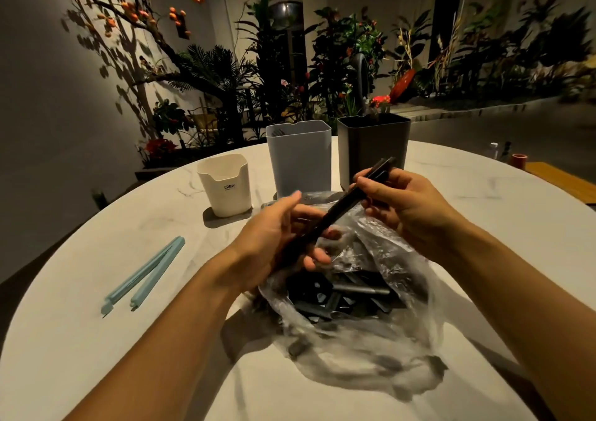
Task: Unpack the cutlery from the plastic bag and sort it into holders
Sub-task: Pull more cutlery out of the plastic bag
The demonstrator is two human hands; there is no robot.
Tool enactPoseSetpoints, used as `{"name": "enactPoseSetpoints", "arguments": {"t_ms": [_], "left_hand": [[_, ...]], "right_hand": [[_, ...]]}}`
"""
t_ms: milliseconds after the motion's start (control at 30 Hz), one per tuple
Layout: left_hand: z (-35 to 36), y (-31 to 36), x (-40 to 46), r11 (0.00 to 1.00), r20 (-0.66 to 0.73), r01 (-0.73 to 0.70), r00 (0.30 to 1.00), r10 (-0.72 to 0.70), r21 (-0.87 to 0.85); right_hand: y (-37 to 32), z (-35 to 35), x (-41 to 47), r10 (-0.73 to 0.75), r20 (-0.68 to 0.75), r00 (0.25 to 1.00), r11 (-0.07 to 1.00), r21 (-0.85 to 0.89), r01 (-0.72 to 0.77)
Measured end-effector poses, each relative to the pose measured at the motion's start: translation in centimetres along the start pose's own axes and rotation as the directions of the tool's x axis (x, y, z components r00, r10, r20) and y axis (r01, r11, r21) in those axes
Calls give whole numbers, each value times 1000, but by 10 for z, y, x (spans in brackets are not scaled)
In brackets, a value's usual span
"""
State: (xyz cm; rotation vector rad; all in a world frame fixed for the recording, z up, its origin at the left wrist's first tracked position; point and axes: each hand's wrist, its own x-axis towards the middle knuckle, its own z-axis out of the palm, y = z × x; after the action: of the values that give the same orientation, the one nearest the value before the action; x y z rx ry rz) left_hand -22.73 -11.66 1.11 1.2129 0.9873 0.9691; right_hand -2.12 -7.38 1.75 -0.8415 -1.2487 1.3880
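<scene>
A clear plastic bag point(364, 353) lies open on the round white table point(96, 340), with several black cutlery pieces point(348, 295) inside. Above it, both hands hold a bundle of long black cutlery point(342, 208) slanting up to the right. My left hand point(283, 237) grips its lower end; my right hand point(403, 201) pinches its upper part. Behind stand three holders: a cream one point(225, 185), a grey one point(300, 159) with a fork tip showing at its rim, and a dark one point(374, 143).
A light blue bag clip point(145, 275) lies open on the table's left. At the far right edge sit a small bottle point(493, 150), an orange tape roll point(518, 161) and a wooden board point(561, 182). Plants line the wall beyond.
</scene>
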Motion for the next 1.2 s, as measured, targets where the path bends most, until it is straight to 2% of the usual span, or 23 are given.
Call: {"name": "enactPoseSetpoints", "arguments": {"t_ms": [133,200,467,567,667,867,967,1067,1200], "left_hand": [[-6,-2,4,965,-241,-171,963,121,-200],[-5,-5,7,941,-335,-243,929,155,-237],[2,-10,17,876,-418,-314,897,147,-366],[4,-11,24,849,-441,-311,891,105,-426],[6,-13,25,887,-454,-275,887,85,-371],[7,-12,22,918,-352,-246,927,129,-311],[7,-11,22,925,-384,-256,913,137,-280],[9,-13,22,935,-423,-279,891,167,-218],[8,-17,26,933,-531,-311,829,173,-182]], "right_hand": [[-1,-6,2,49,-61,997,982,186,-37],[0,-9,1,58,-39,998,981,188,-49],[3,-20,0,93,28,995,993,69,-94],[5,-20,-2,75,65,995,996,-48,-72],[8,-17,-4,32,103,994,985,-174,-14],[11,-7,-5,-26,154,988,907,-411,88],[17,-2,-3,-21,156,987,882,-463,92],[23,4,-4,-70,177,982,820,-551,157],[28,12,-4,-132,240,962,754,-606,254]]}}
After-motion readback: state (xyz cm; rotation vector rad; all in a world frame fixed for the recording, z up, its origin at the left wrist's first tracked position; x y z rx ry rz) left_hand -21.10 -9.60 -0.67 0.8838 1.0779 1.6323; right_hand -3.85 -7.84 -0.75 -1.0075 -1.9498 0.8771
